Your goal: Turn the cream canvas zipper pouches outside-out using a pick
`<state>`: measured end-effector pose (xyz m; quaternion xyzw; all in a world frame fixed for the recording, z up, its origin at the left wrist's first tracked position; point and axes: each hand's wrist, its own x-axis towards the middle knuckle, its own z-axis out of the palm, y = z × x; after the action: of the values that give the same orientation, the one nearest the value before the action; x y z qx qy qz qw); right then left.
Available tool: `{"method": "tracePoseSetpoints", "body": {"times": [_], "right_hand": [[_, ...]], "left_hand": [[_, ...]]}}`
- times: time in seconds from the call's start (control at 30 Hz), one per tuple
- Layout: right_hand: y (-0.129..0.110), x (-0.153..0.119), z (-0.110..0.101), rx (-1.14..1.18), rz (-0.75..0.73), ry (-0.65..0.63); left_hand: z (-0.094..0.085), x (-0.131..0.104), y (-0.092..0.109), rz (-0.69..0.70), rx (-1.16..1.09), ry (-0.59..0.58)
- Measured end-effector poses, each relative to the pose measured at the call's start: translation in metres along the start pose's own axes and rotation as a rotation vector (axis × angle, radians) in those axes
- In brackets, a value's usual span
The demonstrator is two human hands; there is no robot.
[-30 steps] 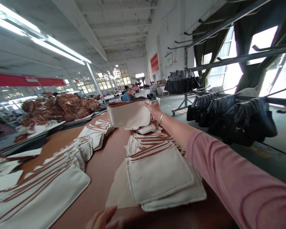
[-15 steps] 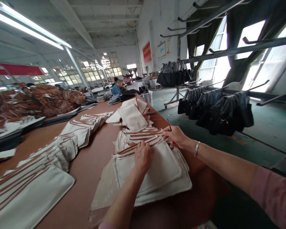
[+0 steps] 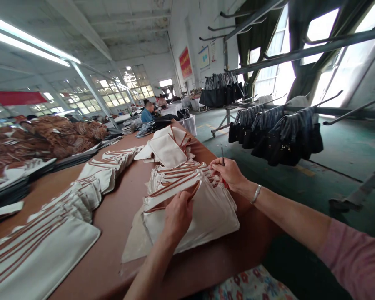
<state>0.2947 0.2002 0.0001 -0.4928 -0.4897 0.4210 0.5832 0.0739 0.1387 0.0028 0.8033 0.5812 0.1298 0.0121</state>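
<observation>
My left hand is closed on the brown-trimmed top edge of a cream bag panel, which lies uppermost at the front of a stack. That edge is lifted and bent under my fingers. My right hand is closed around what look like red-handled scissors, their thin dark tip pointing up; most of the tool is hidden in the palm. It hovers at the stack's right side, close to the panels' upper corners. Behind the front panel, more cream panels with brown edges lean in an overlapping row.
Further cream pieces lie behind the stack. A long fanned row of similar panels runs along the left of the brown table. Black bags hang from a metal rack at right. A person in blue sits farther back.
My left hand has drawn the front panel's top edge toward me, bending it over. My right hand has come slightly off the panels, tool tip upright. The view has shifted a little.
</observation>
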Motion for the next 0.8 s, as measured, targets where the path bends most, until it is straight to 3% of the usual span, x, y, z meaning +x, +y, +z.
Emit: {"method": "tracePoseSetpoints", "body": {"times": [0.07, 0.2, 0.3, 0.4, 0.53, 0.63, 0.73, 0.8], "right_hand": [[-0.01, -0.006, 0.007, -0.073, -0.059, -0.121], [-0.027, -0.02, 0.039, -0.518, -0.306, -0.477], [-0.026, -0.028, 0.061, -0.69, -0.338, -0.505], [-0.009, -0.033, 0.068, -0.825, -0.303, -0.502], [0.025, -0.03, 0.057, -0.91, -0.24, -0.486], [0.036, -0.025, 0.051, -0.895, -0.212, -0.479], [0.023, -0.032, 0.056, -0.84, -0.212, -0.494], [0.002, -0.048, 0.067, -0.778, -0.23, -0.53]], "left_hand": [[-0.01, -0.014, 0.0, -0.016, -0.048, -0.035], [-0.01, -0.018, 0.002, -0.052, -0.112, -0.12], [-0.003, -0.012, 0.005, -0.089, -0.141, -0.151], [-0.009, -0.021, 0.008, -0.081, -0.203, -0.156], [-0.041, -0.065, -0.001, 0.006, -0.435, -0.249], [-0.072, -0.108, -0.019, -0.033, -0.952, -0.457], [-0.103, -0.141, -0.032, -0.172, -1.079, -0.505], [-0.12, -0.153, -0.034, -0.154, -1.075, -0.484]]}}
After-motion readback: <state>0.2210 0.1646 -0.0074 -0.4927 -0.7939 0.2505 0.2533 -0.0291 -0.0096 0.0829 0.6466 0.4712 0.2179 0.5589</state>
